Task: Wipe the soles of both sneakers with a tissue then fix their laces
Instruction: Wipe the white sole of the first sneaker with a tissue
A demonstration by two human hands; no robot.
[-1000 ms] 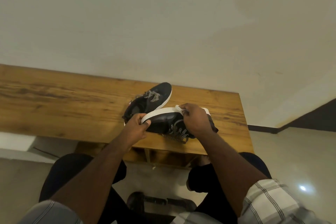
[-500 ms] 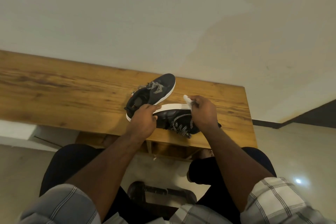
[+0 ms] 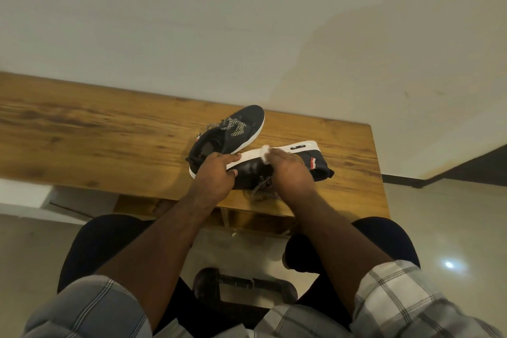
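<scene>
Near the right end of the surface, the left hand grips the tilted sneaker by its toe while the right hand pinches the tissue against its white sole, so wiping is in hand; I judge the next stroke needs steady pressure toward the heel.

One head-worn wide-angle view looks steeply down, close over the wooden table edge.
</scene>
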